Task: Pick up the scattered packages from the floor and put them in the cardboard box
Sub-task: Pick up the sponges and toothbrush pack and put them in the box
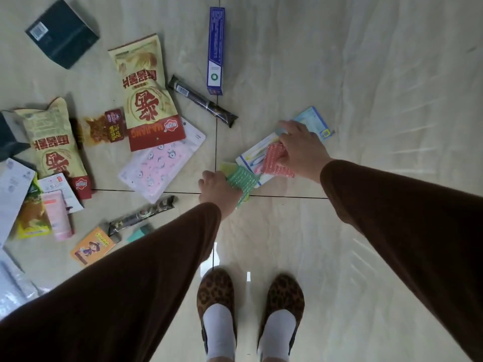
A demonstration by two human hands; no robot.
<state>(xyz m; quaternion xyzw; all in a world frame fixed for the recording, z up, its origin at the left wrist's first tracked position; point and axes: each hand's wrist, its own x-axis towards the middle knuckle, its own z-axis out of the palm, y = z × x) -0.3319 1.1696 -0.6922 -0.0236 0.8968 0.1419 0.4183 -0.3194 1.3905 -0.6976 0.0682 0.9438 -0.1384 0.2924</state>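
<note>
Soft daylight, glossy floor [366, 74] glare

many packages lie scattered flat on the tiled floor: two cream-and-red snack bags [146, 87] [56, 150], a blue carton [216, 48], a dark box [61, 32], a pink patterned pouch [159, 163], dark bar wrappers [202, 101].

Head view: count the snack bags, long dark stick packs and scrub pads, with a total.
Beige-and-red snack bags: 2
Long dark stick packs: 2
Mesh scrub pads, under the hands: 2, green and red
Total: 6
</note>
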